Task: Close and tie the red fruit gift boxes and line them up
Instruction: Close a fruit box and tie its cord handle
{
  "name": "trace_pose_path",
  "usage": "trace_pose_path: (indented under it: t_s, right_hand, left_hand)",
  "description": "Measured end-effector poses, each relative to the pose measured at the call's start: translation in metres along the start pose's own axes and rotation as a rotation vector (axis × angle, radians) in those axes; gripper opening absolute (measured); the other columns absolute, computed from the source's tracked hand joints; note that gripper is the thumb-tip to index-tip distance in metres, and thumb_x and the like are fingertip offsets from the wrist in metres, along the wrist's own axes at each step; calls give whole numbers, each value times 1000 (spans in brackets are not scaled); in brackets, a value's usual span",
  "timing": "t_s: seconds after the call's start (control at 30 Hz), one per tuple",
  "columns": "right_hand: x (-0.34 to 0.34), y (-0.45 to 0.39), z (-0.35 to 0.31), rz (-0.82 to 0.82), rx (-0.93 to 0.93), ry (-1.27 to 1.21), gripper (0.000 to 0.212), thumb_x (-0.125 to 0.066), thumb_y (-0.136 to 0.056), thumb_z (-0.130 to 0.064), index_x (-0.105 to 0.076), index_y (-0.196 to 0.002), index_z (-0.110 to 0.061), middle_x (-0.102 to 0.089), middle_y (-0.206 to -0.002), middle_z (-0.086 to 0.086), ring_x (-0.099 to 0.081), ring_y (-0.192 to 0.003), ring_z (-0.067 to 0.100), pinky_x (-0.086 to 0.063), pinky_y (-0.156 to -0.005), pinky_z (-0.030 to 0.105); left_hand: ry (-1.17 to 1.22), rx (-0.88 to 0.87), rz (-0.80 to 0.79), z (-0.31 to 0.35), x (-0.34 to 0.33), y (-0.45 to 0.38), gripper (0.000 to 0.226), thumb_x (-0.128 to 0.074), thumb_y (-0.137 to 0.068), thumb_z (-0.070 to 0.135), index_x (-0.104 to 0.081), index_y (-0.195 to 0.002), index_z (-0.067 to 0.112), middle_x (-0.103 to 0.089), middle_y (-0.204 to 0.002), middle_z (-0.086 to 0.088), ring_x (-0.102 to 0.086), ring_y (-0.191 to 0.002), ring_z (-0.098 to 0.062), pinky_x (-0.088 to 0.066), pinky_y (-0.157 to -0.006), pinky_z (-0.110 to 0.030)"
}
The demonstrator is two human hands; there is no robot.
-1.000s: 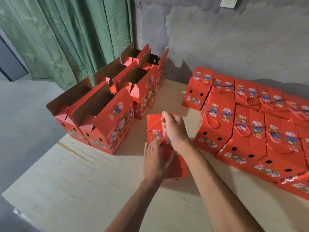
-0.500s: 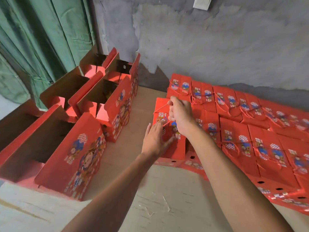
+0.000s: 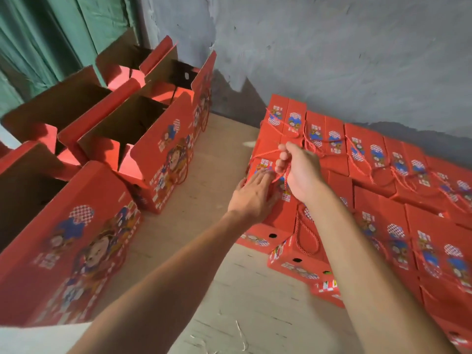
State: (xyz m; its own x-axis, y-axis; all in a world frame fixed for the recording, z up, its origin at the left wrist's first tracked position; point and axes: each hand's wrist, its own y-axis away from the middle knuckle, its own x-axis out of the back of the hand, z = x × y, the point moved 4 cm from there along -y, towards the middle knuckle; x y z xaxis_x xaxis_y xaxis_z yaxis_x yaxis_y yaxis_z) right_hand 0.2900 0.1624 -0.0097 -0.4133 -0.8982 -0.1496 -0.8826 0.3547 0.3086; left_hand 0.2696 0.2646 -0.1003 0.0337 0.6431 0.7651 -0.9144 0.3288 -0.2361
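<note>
A closed red gift box [image 3: 281,221] stands at the left end of the rows of closed, tied red boxes [image 3: 378,190] on the right of the table. My right hand [image 3: 300,172] grips the box's red cord handle [image 3: 279,175] above its top. With straight fingers, my left hand [image 3: 252,198] presses flat against the box's left face. Several open red boxes [image 3: 143,139], flaps up and brown insides showing, stand on the left.
The pale wooden table [image 3: 204,251] shows between the open boxes and the closed rows. A grey plastered wall [image 3: 332,60] runs behind the rows. Green curtain [image 3: 51,34] hangs at the back left.
Both hands carried the box away from the table's middle to the right, up against the closed rows. The view has swung closer to the boxes.
</note>
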Motion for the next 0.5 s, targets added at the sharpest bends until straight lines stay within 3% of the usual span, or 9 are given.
trace_pose_path:
  t_s: [0.13,0.2,0.27,0.33,0.4,0.43,0.5]
  right_hand:
    - [-3,18,-1,30,41,279,15,-61,-94,-9,-69,-81,-8,-70,-71,1,-64,-63,13,-50,-64,26]
    - [1,33,-16,46,108,527,18,-64,-91,-14,-68,-75,-8,-64,-65,-1,-55,-55,11,-44,-58,25]
    - [5,54,-32,77,184,760,33,-64,-90,-18,-54,-60,-12,-46,-51,-2,-38,-44,13,-30,-43,23]
    - [2,79,-41,55,264,807,31,-61,-93,-14,-61,-64,-4,-53,-54,12,-46,-47,28,-30,-40,24]
    - [-13,109,-43,2,290,741,19,-63,-94,-11,-76,-96,2,-75,-89,17,-68,-77,27,-49,-58,23]
    - [-22,122,-42,-27,285,716,23,-65,-93,-12,-75,-111,-1,-76,-106,14,-72,-93,22,-54,-72,26]
    - [-43,147,-39,-82,295,666,31,-67,-91,-11,-71,-122,-8,-73,-120,7,-69,-111,20,-55,-92,32]
  left_hand:
    - [-20,18,-127,3,10,-1,52,-44,-105,45,-38,-151,21,-33,-163,7,-19,-153,-8,-24,-121,-46]
    - [-38,30,-213,9,20,-3,54,-45,-104,44,-38,-151,18,-34,-162,3,-24,-152,-12,-26,-119,-47]
    - [-55,34,-215,18,38,-1,46,-49,-103,39,-46,-141,14,-48,-149,-4,-44,-139,-24,-35,-111,-44]
    - [9,42,-137,29,64,8,39,-52,-101,32,-52,-135,12,-58,-137,-9,-57,-123,-33,-43,-101,-43]
    - [91,24,-72,39,93,27,38,-55,-99,27,-55,-134,12,-61,-132,-10,-60,-117,-36,-47,-94,-45]
    - [99,4,-50,43,108,38,38,-56,-98,25,-55,-134,13,-61,-131,-10,-60,-115,-36,-49,-92,-46]
    - [63,-27,-20,44,138,63,40,-56,-97,25,-55,-135,14,-61,-131,-8,-62,-111,-36,-51,-87,-46]
